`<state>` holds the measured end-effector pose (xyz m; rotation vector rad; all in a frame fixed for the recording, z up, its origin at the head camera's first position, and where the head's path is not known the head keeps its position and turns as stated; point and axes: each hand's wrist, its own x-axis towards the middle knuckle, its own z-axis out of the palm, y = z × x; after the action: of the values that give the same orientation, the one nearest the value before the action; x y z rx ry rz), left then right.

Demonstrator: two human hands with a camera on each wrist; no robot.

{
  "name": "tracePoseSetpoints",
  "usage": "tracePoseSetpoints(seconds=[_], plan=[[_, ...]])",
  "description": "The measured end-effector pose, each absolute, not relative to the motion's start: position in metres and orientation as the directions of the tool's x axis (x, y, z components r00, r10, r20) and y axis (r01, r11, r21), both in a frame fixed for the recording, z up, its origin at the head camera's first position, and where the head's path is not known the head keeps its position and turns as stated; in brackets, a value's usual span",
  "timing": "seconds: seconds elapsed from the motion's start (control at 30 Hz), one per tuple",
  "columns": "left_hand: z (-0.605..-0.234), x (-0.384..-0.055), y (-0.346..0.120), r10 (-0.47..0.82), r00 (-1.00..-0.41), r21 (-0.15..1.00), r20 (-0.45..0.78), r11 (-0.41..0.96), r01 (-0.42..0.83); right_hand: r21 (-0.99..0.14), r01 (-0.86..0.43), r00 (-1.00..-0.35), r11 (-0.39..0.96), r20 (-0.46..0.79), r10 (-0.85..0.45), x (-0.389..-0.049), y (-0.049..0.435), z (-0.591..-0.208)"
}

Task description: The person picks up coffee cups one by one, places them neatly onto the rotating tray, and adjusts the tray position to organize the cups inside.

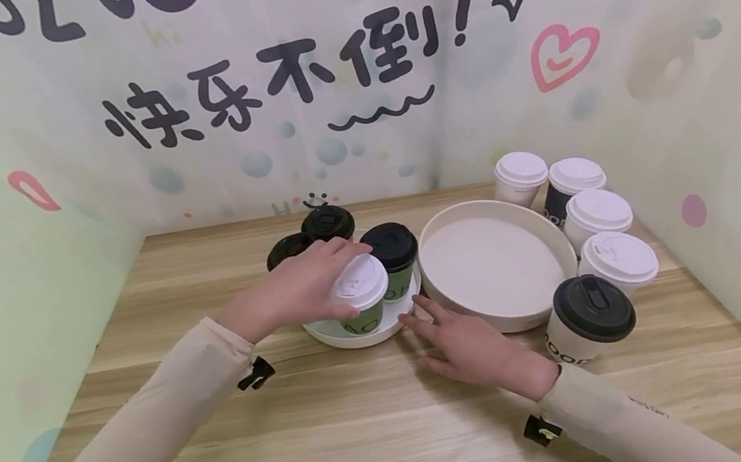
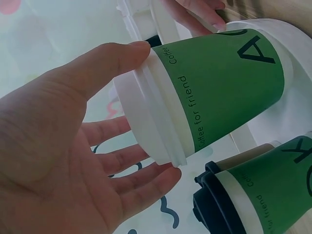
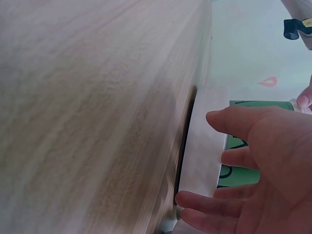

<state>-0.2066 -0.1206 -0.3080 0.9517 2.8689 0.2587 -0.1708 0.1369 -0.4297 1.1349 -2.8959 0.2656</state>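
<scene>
My left hand (image 1: 295,288) holds a green paper coffee cup (image 1: 363,320) by its white lid (image 2: 146,105), thumb on one side and fingers on the other. That cup stands upright at the front of a small round white tray (image 1: 351,341). Beside it on the tray is another green cup with a black lid (image 1: 391,246). Two more black-lidded cups (image 1: 328,223) stand behind, partly hidden by my left hand. My right hand (image 1: 467,346) has its fingers spread, fingertips right at the small tray's near right edge; it holds nothing.
A larger round cream tray (image 1: 494,263) lies directly right of the small one. Several white-lidded cups (image 1: 599,211) line its right side. At its front right stands a white cup with a black lid (image 1: 592,312). A printed cloth wall (image 1: 358,159) closes off the table's back.
</scene>
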Motion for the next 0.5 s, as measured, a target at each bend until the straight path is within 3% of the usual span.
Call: tracePoseSetpoints(seconds=[0.5], plan=[[-0.3186,-0.2084,-0.1213,0.589,-0.806,0.204,-0.063,0.798,0.567,-0.150,-0.678,-0.734,0.720,0.090,-0.673,-0.1720,0.1378,-0.4315]])
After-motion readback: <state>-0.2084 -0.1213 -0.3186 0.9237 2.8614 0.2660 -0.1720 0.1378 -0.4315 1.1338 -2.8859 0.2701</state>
